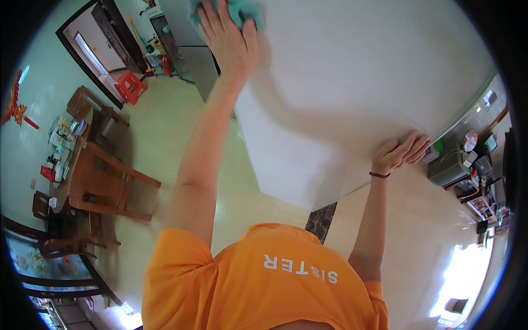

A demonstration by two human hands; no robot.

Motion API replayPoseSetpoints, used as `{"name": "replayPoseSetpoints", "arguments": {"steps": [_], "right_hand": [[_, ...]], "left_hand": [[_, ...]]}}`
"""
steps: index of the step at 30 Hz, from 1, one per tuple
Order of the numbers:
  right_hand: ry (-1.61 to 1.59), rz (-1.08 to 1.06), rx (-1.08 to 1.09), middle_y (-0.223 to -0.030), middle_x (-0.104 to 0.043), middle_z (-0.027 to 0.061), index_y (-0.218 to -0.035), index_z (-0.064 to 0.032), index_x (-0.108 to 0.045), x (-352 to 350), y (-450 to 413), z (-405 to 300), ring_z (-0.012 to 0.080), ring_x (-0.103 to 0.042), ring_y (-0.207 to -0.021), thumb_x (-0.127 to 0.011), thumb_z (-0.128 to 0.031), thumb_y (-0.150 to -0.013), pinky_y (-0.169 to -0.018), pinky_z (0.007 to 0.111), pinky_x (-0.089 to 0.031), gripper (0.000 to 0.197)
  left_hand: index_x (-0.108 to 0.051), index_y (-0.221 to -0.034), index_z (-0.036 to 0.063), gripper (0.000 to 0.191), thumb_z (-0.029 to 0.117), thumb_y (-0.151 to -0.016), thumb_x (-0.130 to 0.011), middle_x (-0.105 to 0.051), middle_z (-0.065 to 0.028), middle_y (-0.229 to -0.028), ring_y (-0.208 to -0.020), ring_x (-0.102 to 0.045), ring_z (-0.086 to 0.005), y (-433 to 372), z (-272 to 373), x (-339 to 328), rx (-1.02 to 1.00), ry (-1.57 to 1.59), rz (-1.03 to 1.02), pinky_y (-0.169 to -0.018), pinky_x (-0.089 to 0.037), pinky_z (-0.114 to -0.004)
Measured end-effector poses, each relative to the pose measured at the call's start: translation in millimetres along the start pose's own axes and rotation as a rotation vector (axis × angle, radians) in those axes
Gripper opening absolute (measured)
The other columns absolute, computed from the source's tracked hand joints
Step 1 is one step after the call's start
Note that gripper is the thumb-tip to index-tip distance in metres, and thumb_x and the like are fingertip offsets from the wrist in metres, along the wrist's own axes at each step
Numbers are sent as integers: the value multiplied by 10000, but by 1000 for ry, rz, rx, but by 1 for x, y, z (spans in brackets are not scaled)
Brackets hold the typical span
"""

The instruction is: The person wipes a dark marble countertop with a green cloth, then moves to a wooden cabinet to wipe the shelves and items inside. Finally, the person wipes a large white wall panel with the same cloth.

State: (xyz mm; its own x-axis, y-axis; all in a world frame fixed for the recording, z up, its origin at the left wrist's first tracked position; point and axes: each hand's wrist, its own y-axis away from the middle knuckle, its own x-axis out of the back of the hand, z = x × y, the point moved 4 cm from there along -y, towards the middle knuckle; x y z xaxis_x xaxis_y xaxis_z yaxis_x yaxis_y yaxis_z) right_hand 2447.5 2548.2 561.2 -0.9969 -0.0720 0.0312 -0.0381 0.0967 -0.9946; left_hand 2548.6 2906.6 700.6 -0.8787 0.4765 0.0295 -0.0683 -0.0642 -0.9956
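A teal cloth (243, 12) lies bunched against a smooth white wall (350, 53) at the top of the view. My left hand (233, 45) presses it there with the arm stretched far forward, fingers over the cloth and thumb at its right part. Lower on the right, my right hand (401, 152) rests at the edge of the same white surface, fingers extended and holding nothing visible. A dark beaded bracelet (379, 175) circles that wrist. Part of the cloth is cut off by the top rim of the picture.
On the left stand wooden chairs (99, 181) round a table with bottles and boxes. A red plastic stool (130, 87) is beside a doorway, near a glass-fronted cabinet (167, 41). On the right are a grey box-shaped appliance (447, 169) and a round mirror (470, 140). Pale floor (165, 107) runs between.
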Motion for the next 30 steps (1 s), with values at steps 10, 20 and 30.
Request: {"name": "replayPoseSetpoints", "arguments": {"steps": [10,20,30], "right_hand": [[4,35,11,-1440,-332,239,-1344,1,-422,3,-3,-4,419,-250,-1354,-401,-251,-949,-1087,528,-145,468],[27,35,33,-1445,-321,240,-1342,1,-421,5,0,-5,425,-262,-1345,-377,-286,-966,-1070,548,-178,475],[47,27,48,-1452,-302,242,-1345,17,-405,-2,-1,-4,435,-254,-1345,-363,-292,-973,-1067,555,-181,486]], "left_hand": [[-127,-1416,-108,713,359,-935,-368,-85,-382,-1447,-1357,-56,-521,255,31,0,550,182,-190,-1101,-63,-563],[-16,-1402,-142,696,189,-924,-397,-6,-341,-1473,-1390,-2,-446,297,49,-2,968,269,-285,-1135,-28,-464],[-154,-1413,-103,690,363,-948,-362,-103,-331,-1475,-1375,-93,-465,157,36,-6,598,197,-48,-1112,-77,-521]]}}
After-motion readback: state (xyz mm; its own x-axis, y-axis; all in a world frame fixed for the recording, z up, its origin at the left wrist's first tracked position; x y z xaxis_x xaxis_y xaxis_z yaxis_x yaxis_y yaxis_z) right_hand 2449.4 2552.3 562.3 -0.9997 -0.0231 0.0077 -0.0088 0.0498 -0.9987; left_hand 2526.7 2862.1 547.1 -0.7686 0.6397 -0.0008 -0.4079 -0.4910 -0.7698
